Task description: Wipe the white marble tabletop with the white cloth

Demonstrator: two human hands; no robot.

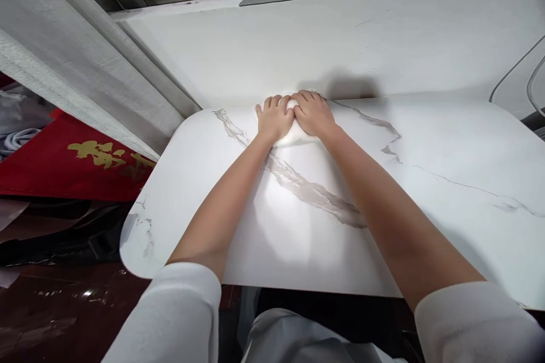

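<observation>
Near the far edge of a white marble-patterned table (306, 244), both hands lie side by side on a white cloth (295, 133). My left hand (275, 117) rests palm down on the cloth's left part with its fingers spread a little. Beside it, my right hand (314, 113) lies flat on the right part, its fingertips pointing toward the wall. The two hands nearly touch at the thumbs. Most of the cloth is hidden under them.
A white wall (298, 51) rises behind the table. Grey cables (511, 68) hang at the right. A pale curtain-like panel (85, 45) stands at the left, with a red cloth with gold lettering (72, 164) below it.
</observation>
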